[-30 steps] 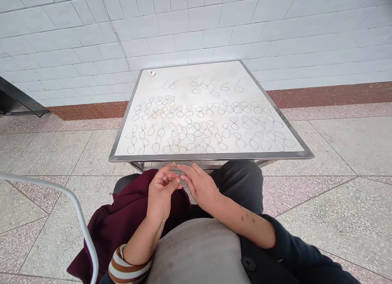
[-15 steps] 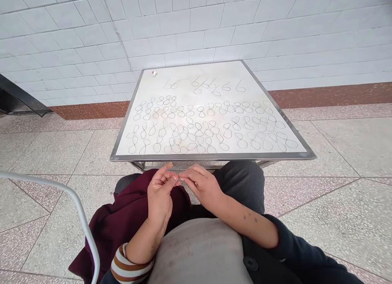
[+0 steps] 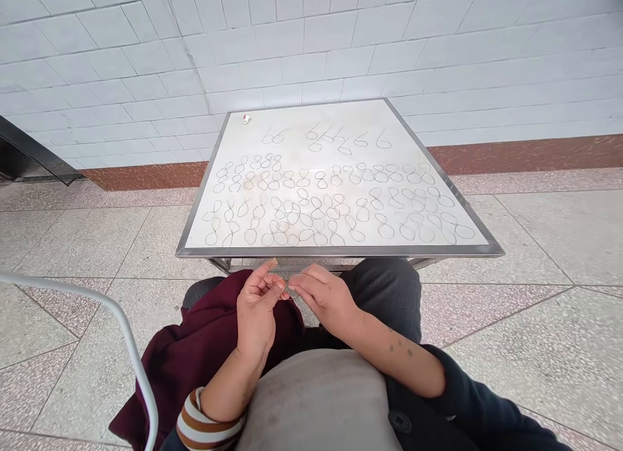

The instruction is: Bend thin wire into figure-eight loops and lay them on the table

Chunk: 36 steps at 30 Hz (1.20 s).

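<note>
Above my lap, just in front of the table's near edge, my two hands meet fingertip to fingertip. My left hand (image 3: 257,302) is closed in a pinch on a thin dark wire (image 3: 287,273), with tan tape round its index fingertip. Thumb and fingers of my right hand (image 3: 328,298) pinch the same wire from the other side. The wire is so fine that its shape barely shows. Beyond them, many thin wire figure-eights (image 3: 320,178) lie in loose rows on the white tabletop (image 3: 302,120). Several wire pieces shaped like a 6 (image 3: 383,139) lie farther back.
A small red and white object (image 3: 246,119) sits at the table's far left corner. Metal edging (image 3: 341,250) frames the tabletop, which stands against a tiled wall (image 3: 331,32). A grey curved tube (image 3: 127,334) rises at left. Dark red cloth (image 3: 195,347) covers my left leg.
Both hands remain pinched together with only a slight shift of the fingers. The wire loop seen above the left fingers earlier is harder to make out now. The table pieces lie as before.
</note>
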Each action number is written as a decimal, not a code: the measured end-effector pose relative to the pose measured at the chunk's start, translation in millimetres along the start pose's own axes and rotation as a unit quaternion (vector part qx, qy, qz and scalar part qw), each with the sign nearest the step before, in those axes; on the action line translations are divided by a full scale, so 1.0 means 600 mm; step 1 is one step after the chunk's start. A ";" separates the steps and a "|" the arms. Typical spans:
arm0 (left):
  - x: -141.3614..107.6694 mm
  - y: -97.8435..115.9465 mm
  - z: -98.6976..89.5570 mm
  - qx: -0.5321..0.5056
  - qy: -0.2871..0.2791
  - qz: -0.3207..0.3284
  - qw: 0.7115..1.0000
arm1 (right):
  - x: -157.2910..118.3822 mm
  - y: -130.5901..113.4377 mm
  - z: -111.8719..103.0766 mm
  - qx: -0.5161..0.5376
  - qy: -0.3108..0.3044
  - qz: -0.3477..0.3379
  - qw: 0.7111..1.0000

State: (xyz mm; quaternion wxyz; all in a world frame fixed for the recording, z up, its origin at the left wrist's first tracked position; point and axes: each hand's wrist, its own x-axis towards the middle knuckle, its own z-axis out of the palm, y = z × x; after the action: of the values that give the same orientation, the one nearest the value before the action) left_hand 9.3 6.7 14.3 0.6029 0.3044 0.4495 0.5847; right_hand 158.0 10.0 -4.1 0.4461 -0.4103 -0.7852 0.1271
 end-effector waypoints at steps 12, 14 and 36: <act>-0.002 -0.005 0.001 0.046 -0.012 0.040 0.998 | -0.005 -0.003 0.004 0.055 -0.013 0.048 0.997; -0.002 -0.007 0.000 0.048 -0.008 0.041 0.998 | -0.005 -0.003 0.004 0.060 -0.013 0.054 0.997; -0.002 -0.012 -0.003 0.037 -0.010 0.035 0.999 | -0.004 -0.002 0.008 0.061 0.006 0.116 0.991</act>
State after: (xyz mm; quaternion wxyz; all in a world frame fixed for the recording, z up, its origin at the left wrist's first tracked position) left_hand 10.7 4.2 7.5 0.5750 0.3478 0.4537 0.5853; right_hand 154.2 8.3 -7.7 0.4569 -0.4717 -0.7203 0.2235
